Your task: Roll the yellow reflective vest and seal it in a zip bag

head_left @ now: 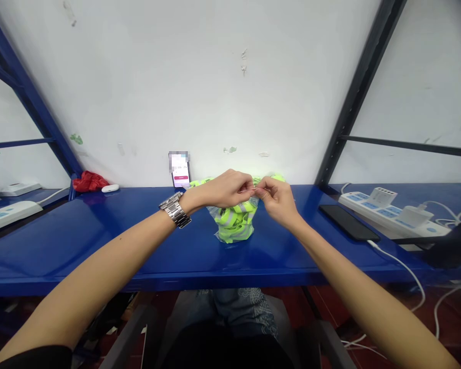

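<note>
My left hand (226,188) and my right hand (277,197) meet above the blue shelf (100,236), both pinching the top edge of a clear plastic bag (235,220). The bag stands on the shelf and is stuffed with neon-yellow vests with grey reflective stripes. More of the neon-yellow fabric (200,182) shows behind my hands. A metal watch (175,209) sits on my left wrist.
A lit phone (180,174) leans against the white wall behind the bag. A dark phone (349,222) lies flat at the right, cabled, beside a white power strip (388,205). A red cloth (89,181) and a small white object (110,188) lie at the left. Dark rack posts rise on both sides.
</note>
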The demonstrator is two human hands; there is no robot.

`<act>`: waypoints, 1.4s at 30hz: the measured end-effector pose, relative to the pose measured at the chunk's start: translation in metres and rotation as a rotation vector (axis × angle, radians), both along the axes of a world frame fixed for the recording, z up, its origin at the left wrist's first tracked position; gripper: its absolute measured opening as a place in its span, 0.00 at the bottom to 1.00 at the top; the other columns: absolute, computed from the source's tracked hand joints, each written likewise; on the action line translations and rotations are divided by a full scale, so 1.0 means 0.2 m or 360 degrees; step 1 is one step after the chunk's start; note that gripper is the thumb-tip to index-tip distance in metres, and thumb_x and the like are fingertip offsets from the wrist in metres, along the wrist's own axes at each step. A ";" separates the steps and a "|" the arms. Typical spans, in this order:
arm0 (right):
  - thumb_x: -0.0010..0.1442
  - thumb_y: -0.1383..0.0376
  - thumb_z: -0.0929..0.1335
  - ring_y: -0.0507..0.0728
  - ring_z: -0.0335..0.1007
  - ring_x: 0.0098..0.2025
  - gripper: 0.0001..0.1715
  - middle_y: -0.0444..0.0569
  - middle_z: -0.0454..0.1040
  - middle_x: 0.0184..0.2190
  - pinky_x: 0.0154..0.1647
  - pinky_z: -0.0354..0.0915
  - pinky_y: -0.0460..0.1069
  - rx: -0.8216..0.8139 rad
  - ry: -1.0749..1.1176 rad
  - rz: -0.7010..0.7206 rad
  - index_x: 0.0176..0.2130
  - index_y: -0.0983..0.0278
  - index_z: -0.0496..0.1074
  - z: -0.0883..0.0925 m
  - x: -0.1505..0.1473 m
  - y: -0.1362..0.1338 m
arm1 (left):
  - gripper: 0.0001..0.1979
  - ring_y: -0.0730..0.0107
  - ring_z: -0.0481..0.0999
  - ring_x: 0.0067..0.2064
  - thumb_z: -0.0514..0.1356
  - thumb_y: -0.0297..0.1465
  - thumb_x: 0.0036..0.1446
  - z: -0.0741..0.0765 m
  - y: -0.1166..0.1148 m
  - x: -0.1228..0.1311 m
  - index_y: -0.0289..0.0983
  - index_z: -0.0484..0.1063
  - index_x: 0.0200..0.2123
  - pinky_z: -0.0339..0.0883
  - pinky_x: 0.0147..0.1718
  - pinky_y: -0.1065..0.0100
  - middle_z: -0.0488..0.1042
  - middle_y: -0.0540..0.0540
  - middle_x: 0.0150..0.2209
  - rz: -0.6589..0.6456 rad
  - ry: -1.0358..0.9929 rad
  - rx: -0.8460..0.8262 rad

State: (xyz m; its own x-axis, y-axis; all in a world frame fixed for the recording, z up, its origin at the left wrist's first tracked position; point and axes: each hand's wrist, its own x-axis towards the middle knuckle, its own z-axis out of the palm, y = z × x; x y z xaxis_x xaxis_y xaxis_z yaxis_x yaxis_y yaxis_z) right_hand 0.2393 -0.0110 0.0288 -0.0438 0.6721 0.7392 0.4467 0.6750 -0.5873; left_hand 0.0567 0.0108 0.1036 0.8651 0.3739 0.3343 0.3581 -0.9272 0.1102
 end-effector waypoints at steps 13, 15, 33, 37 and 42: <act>0.50 0.68 0.64 0.50 0.50 0.22 0.07 0.40 0.60 0.17 0.24 0.47 0.48 0.0030 0.0090 -0.0354 0.21 0.62 0.63 -0.02 -0.05 0.00 | 0.10 0.75 0.58 0.23 0.52 0.32 0.62 -0.03 0.01 -0.05 0.37 0.65 0.28 0.53 0.26 0.68 0.67 0.50 0.23 0.0014 0.0003 0.0158; 0.50 0.68 0.64 0.50 0.51 0.22 0.07 0.41 0.60 0.17 0.24 0.47 0.47 0.0030 0.0097 -0.0358 0.21 0.62 0.64 -0.02 -0.05 0.01 | 0.10 0.75 0.59 0.23 0.51 0.32 0.62 -0.03 0.01 -0.06 0.37 0.65 0.28 0.53 0.26 0.68 0.67 0.50 0.23 0.0031 -0.0001 0.0171; 0.48 0.66 0.65 0.51 0.54 0.22 0.06 0.42 0.63 0.17 0.26 0.50 0.48 0.0005 0.0087 -0.0520 0.20 0.63 0.67 0.01 -0.06 0.01 | 0.10 0.74 0.64 0.25 0.50 0.34 0.64 -0.04 -0.01 -0.18 0.37 0.66 0.32 0.54 0.27 0.68 0.71 0.49 0.25 0.0102 0.0084 0.0068; 0.48 0.66 0.65 0.51 0.56 0.22 0.07 0.43 0.65 0.17 0.26 0.50 0.48 0.0037 0.0108 -0.0527 0.20 0.63 0.68 0.01 -0.05 0.01 | 0.12 0.73 0.62 0.25 0.49 0.34 0.66 -0.05 -0.01 -0.18 0.37 0.64 0.31 0.53 0.27 0.67 0.70 0.48 0.26 0.0106 0.0086 0.0196; 0.48 0.65 0.65 0.50 0.54 0.21 0.07 0.42 0.65 0.17 0.25 0.50 0.47 0.0021 0.0139 -0.0588 0.21 0.64 0.69 0.00 -0.03 0.02 | 0.16 0.74 0.59 0.23 0.48 0.36 0.69 -0.08 0.00 -0.19 0.38 0.61 0.29 0.51 0.26 0.66 0.66 0.50 0.24 0.0107 0.0025 0.0354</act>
State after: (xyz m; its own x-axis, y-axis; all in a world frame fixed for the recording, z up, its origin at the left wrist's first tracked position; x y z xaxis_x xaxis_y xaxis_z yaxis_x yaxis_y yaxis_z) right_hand 0.2324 -0.0073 0.0296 0.2634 0.6211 0.7381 0.6098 0.4857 -0.6263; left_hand 0.0197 0.0101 0.0876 0.8465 0.3497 0.4015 0.4202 -0.9019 -0.1004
